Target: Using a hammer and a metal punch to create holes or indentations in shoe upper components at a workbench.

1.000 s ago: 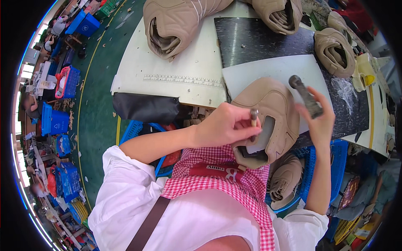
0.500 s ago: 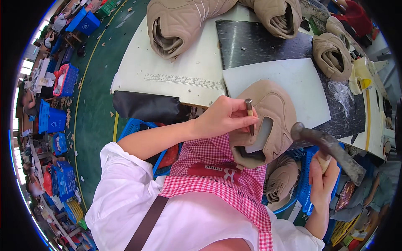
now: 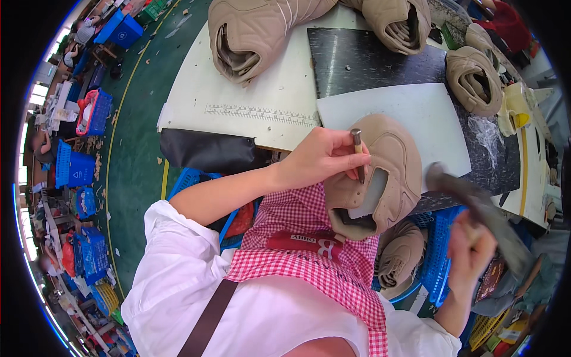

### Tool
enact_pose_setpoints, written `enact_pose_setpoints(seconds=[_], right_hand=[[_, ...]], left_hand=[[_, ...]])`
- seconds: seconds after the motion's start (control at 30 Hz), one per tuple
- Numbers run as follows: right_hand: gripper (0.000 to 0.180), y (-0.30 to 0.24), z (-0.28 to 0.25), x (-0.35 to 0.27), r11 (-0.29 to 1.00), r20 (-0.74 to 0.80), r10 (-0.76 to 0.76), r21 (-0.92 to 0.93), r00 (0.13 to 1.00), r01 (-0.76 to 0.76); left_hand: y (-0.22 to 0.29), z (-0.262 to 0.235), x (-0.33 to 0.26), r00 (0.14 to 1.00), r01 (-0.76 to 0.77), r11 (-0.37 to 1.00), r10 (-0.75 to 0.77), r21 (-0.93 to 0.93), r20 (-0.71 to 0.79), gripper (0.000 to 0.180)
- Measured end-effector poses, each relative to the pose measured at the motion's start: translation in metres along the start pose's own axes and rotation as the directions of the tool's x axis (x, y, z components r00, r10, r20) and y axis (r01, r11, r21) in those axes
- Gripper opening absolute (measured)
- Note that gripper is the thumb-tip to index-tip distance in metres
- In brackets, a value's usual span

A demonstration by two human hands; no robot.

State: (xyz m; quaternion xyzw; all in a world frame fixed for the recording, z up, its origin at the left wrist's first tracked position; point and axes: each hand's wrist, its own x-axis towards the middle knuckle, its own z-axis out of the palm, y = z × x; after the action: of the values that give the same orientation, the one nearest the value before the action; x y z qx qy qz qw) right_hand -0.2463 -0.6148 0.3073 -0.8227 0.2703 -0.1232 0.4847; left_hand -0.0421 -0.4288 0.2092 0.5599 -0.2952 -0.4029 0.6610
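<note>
A beige shoe upper (image 3: pixel 399 143) lies at the table's near edge, partly on a white sheet (image 3: pixel 416 107), its eyelet opening turned up. Between thumb and fingers, my left hand (image 3: pixel 318 156) holds a hole punch (image 3: pixel 358 149), a short metal rod with a pale band, upright over the upper's eyelet edge. Whether its tip touches the upper I cannot tell. To the right, my right hand (image 3: pixel 470 253) is closed round the handle of a hammer (image 3: pixel 491 208). Hand and hammer are blurred; the hammer's rounded end points toward the upper.
Stacks of beige uppers (image 3: pixel 244 41) lie at the far side of the table, with another stack (image 3: pixel 474 80) at right. A black board (image 3: pixel 369 59) is under the white sheet. Below the edge stands a blue basket (image 3: pixel 437 262) beside more uppers (image 3: pixel 401 256). Black material (image 3: pixel 208 150) hangs at left.
My right hand and the hammer have swung right, away from the upper. My left hand has lifted the punch slightly up and to the right along the eyelet edge.
</note>
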Motion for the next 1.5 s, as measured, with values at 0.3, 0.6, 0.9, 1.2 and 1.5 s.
enact_pose_setpoints(seconds=[0.3,0.6,0.9,1.2,1.5], right_hand=[[0.013,-0.01,0.029,0.018,0.897,0.292,-0.184,-0.341,0.939,0.282],[0.028,-0.031,-0.037,0.014,0.713,0.023,-0.507,0.574,0.862,0.404],[0.013,0.019,0.001,0.021,0.992,-0.007,-0.116,-0.052,0.993,0.115],[0.03,-0.002,0.022,0.031,0.742,0.347,-0.301,-0.5,0.888,0.447],[0.015,0.051,0.044,0.036,0.918,0.095,-0.193,-0.333,0.976,0.214]], left_hand=[[0.01,0.004,-0.002,0.871,-0.477,0.429,0.346,0.767,0.348,0.015],[0.013,0.009,0.02,0.973,-0.228,0.855,0.18,0.467,0.144,0.014],[0.001,-0.005,0.016,0.995,-0.062,0.998,0.063,0.018,-0.079,0.018],[0.011,0.011,0.01,0.853,-0.454,0.311,0.424,0.835,0.306,0.011],[0.022,0.025,-0.001,0.974,-0.169,0.968,0.135,0.184,0.183,0.009]])
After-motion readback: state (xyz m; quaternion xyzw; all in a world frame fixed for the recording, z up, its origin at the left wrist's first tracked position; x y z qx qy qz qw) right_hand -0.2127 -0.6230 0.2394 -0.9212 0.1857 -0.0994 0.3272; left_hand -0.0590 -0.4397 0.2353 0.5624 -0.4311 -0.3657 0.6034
